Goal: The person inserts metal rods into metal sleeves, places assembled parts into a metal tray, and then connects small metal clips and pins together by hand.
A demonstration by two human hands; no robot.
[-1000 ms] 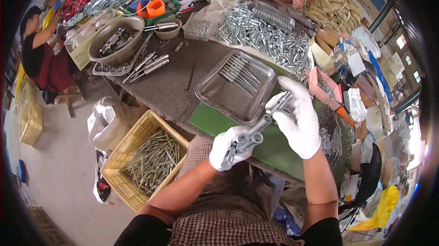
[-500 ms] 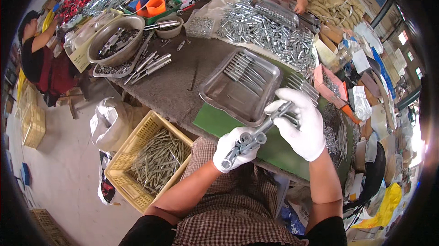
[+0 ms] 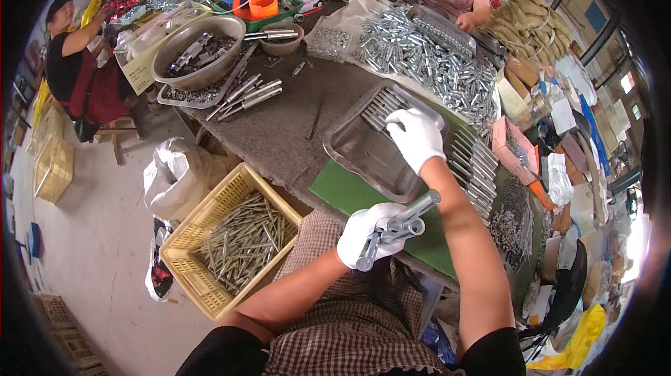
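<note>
My left hand (image 3: pixel 363 233), in a white glove, is closed around several silver metal tubes (image 3: pixel 412 228). Their open ends point different ways, above the checked apron on my lap. My right hand (image 3: pixel 417 140), also gloved, reaches over a grey metal tray (image 3: pixel 363 180), its fingers bent down at a row of slim metal rods (image 3: pixel 383 107) inside. The fingertips are partly hidden, so whether a rod is between them does not show. Under the tray lies a green mat (image 3: pixel 339 191). Right of my forearm, more silver rods (image 3: pixel 474 170) lie side by side on it.
A yellow crate (image 3: pixel 203 282) of metal rods stands below the table's left edge. On the table are a large bowl (image 3: pixel 164 72) of parts, a heap of silver parts (image 3: pixel 419 61) and a pink box (image 3: pixel 514 142). Two other people work at the far left and far side.
My right hand has left the tubes at my left hand and moved up and away to the rods in the tray. My left hand still grips its tubes. The whole view has shifted slightly.
</note>
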